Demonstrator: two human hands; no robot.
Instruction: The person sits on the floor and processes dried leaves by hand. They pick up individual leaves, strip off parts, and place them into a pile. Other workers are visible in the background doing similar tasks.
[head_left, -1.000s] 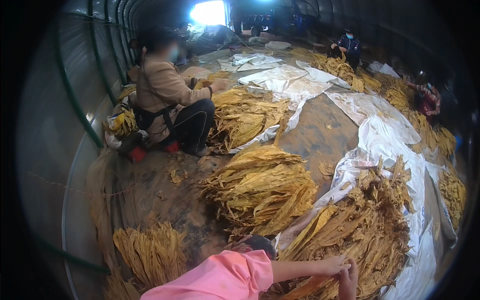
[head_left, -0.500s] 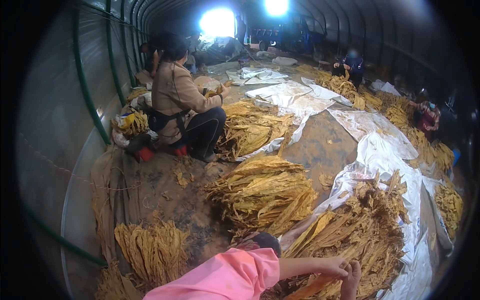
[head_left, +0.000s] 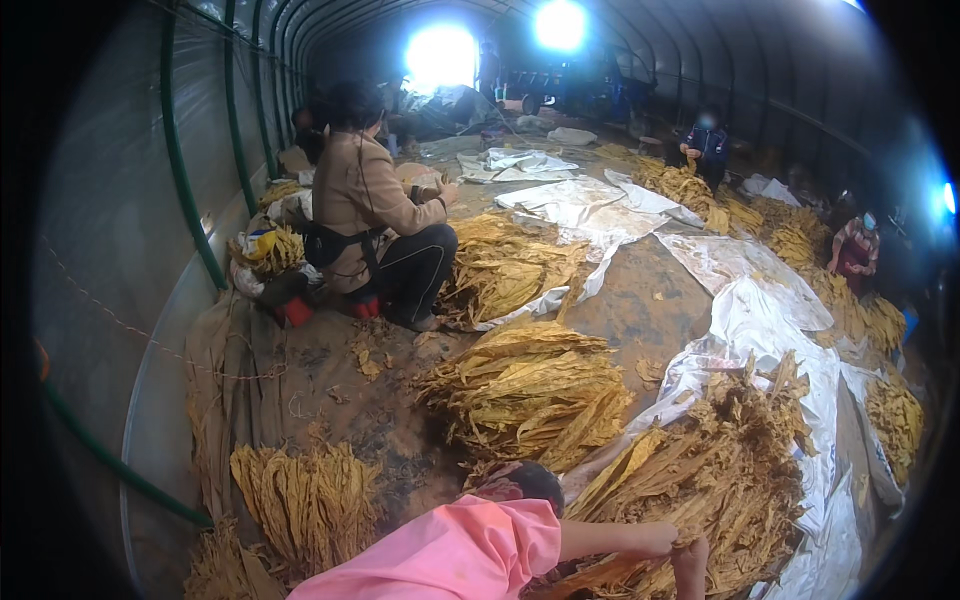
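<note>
My left arm, in a pink sleeve [head_left: 450,550], reaches across the bottom to a large pile of dried tobacco leaves [head_left: 720,460] at the lower right. My left hand [head_left: 658,539] is bent inward over the pile's near side, its fingers closed. Beside it, my right hand [head_left: 690,553] comes up from the lower edge, and the two hands meet at the fingers. Whatever is between them blends with the brown leaves, so I cannot make it out. The pile lies partly on a white plastic sheet [head_left: 825,440].
Yellow leaf heaps [head_left: 530,390] lie ahead, and a leaf bundle [head_left: 305,500] stands at left. A person in a tan jacket [head_left: 360,190] sits sideways ahead. Another person [head_left: 708,145] and one in red [head_left: 855,245] work at the far right. Green ribs [head_left: 175,150] line the plastic wall.
My hands have lowered slightly toward the pile, and the brown leaf that hung below them no longer shows clearly. The tan-jacketed person's hands shifted; the person in red straightened up.
</note>
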